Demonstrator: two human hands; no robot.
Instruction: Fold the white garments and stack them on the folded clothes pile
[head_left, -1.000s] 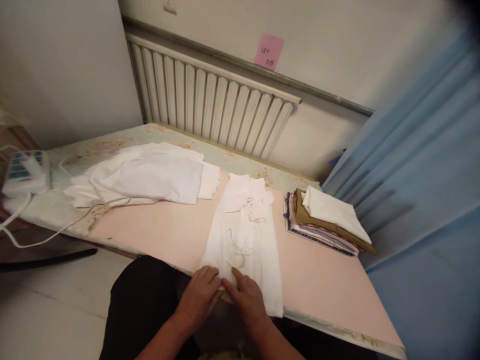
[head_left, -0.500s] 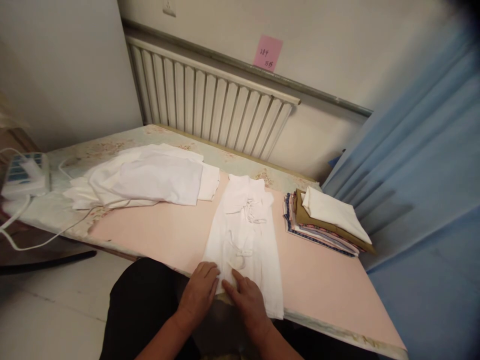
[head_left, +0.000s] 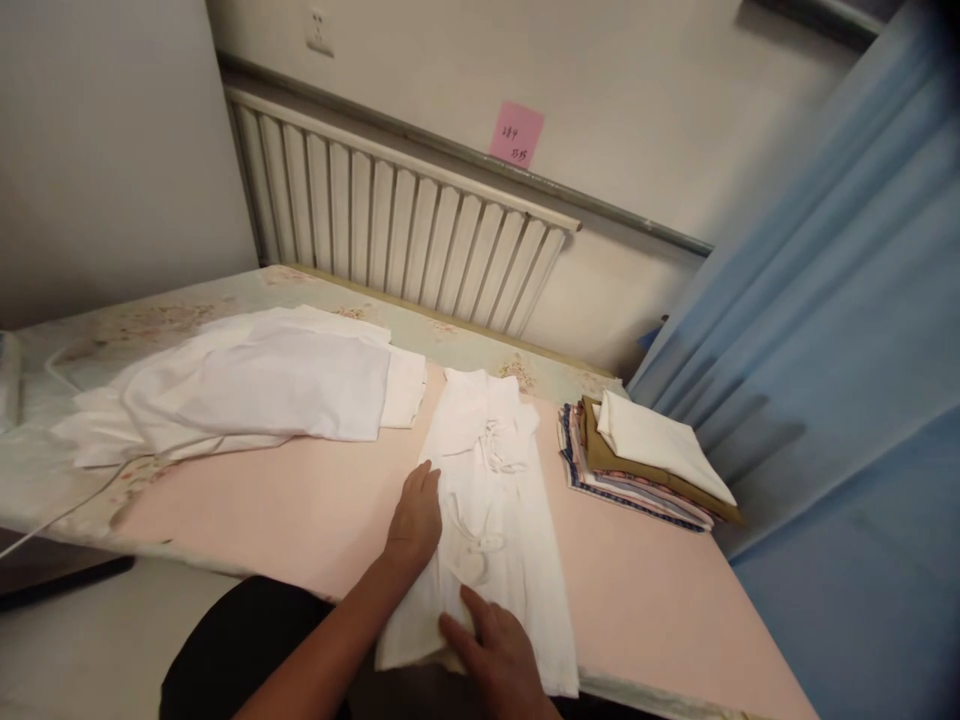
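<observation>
A white garment with thin ties lies lengthwise on the pink cover, its lower end at the table's front edge. A loop of white tie rests on its middle, and more ties are bunched higher up. My left hand lies along the garment's left edge, fingers stretched out toward the far end. Over the lower end is my right hand, its thumb and forefinger apart, at the cloth. Its other fingers are partly hidden.
A heap of white cloth lies on the left of the table, with a white cord beside it. At right sits a folded fabric stack, near a blue curtain. Behind the table is a radiator.
My left hand has moved from the garment's lower end up along its left edge. My right hand stays near the lower end. The view has shifted slightly.
</observation>
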